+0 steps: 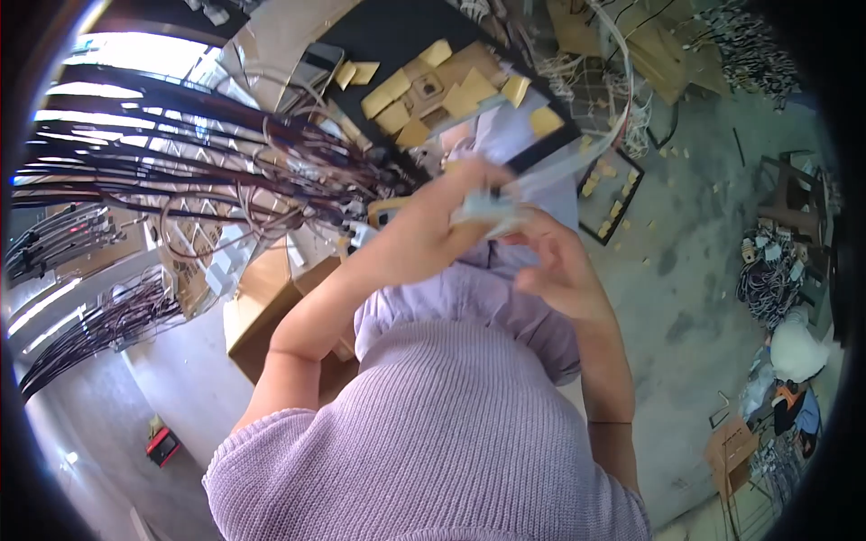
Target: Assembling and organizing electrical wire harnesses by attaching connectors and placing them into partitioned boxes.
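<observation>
My left hand (437,221) is closed around a pale bluish-white piece (487,212), smeared by motion, which looks like a connector on a cable. From it a translucent whitish cable (577,165) runs up to the right and arcs toward the top of the view. Just right of the piece is my right hand (559,270), its fingers curved and its thumb apart from them, with nothing visible between. Whether its fingertips touch the piece is hidden by blur. Both hands are above my lap, in front of a black work surface (383,32).
Yellow card pieces (474,90) lie on the black surface beside a phone-like device (320,59). Dark cables (271,144) hang in a thick bundle at left, above an open cardboard box (262,307). A black-rimmed tray (609,194) with yellow bits and a cable heap (771,275) are at right.
</observation>
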Demonstrator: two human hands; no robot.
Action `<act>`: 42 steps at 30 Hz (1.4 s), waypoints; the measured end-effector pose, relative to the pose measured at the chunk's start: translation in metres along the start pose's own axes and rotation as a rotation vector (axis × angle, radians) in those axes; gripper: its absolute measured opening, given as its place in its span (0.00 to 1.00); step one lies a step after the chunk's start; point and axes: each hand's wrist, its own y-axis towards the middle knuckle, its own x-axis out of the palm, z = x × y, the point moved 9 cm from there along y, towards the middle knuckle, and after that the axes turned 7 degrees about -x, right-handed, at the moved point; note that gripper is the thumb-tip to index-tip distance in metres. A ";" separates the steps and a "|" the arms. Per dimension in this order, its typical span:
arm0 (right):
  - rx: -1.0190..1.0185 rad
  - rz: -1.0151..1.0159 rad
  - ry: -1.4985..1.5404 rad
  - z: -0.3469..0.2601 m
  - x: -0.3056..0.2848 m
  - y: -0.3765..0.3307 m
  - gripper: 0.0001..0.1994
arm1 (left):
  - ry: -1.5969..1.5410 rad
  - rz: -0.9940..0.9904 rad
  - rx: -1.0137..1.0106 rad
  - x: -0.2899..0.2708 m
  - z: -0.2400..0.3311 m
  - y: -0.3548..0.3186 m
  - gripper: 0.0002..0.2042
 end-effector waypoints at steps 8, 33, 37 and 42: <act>-0.507 0.249 0.652 -0.129 -0.090 0.011 0.06 | 0.086 -0.518 -0.085 0.029 -0.046 -0.041 0.27; -0.239 0.117 -0.964 -0.056 -0.045 0.113 0.16 | -0.670 -0.013 -0.107 -0.019 0.076 -0.075 0.14; -0.525 0.429 -1.147 -0.089 -0.098 0.098 0.12 | -0.765 1.017 0.461 -0.211 0.072 -0.252 0.19; -0.171 0.447 -0.856 -0.129 -0.120 0.064 0.12 | 1.136 1.672 0.500 -0.160 0.142 -0.231 0.27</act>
